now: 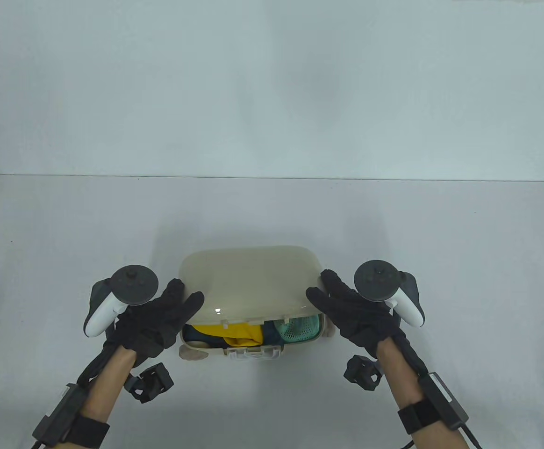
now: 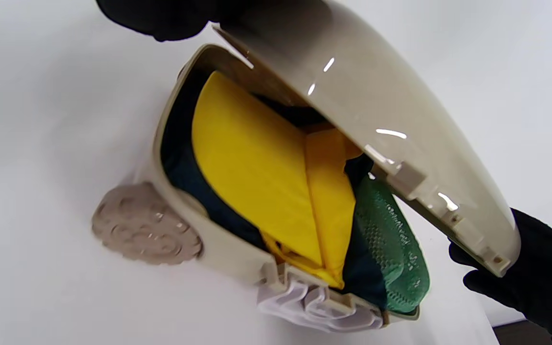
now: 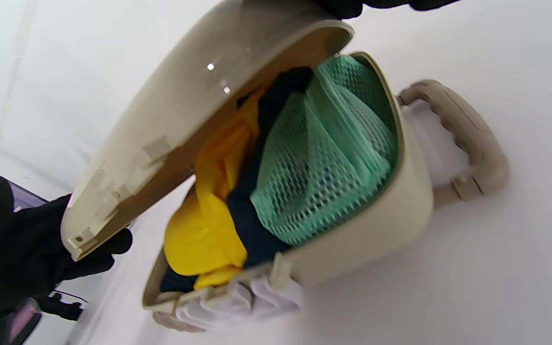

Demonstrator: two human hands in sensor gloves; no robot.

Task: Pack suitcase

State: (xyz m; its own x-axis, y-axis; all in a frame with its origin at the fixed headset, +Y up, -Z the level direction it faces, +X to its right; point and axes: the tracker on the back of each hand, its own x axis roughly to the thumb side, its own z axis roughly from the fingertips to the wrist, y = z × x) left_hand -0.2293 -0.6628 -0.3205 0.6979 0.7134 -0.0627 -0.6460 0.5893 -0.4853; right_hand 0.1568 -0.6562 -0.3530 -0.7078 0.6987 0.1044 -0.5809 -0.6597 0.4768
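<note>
Table view — suitcase (image 1: 253, 322) contents mostly hidden under half-lowered lid (image 1: 248, 280).

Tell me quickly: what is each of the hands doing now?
Left hand: holds left edge of the glossy beige plastic suitcase lid.
Right hand: holds the lid's right edge.

A pale grey table (image 1: 66, 224) with rounded far corners fills the lower part of the table view. Behind its far edge rises a plain white wall (image 1: 272, 84). The light is soft and even, casting faint shadows on the tabletop.
</note>
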